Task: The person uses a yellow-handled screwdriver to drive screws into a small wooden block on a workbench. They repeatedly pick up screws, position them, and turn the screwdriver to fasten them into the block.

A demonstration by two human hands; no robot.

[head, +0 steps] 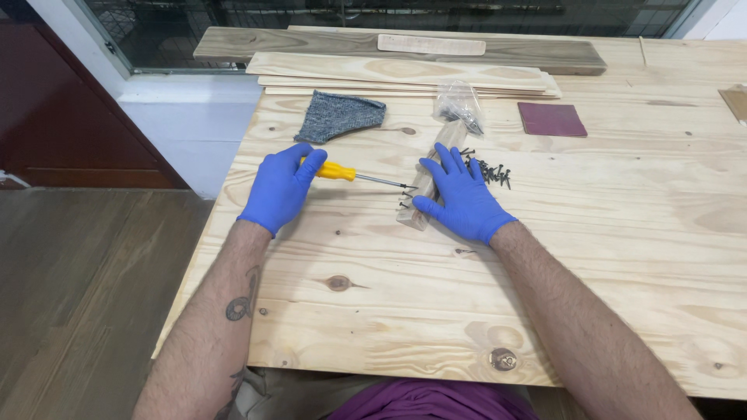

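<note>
Head view: left hand (pixel 282 187) around screwdriver (pixel 346 173)

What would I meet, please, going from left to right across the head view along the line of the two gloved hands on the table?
left hand → yellow screwdriver handle → screwdriver shaft → small wooden block → right hand → loose dark screws → bare pine tabletop.

A pale pine table (pixel 545 295) with dark knots carries everything. At twelve o'clock lie stacked boards (pixel 405 74) — a darker plank (pixel 545 53) behind them. A grey cloth (pixel 338 115) sits at eleven, a clear plastic bag (pixel 459 105) beside it, a maroon square (pixel 552 119) at one. Centre: a wood block (pixel 436 167), loose black screws (pixel 489 167).
</note>
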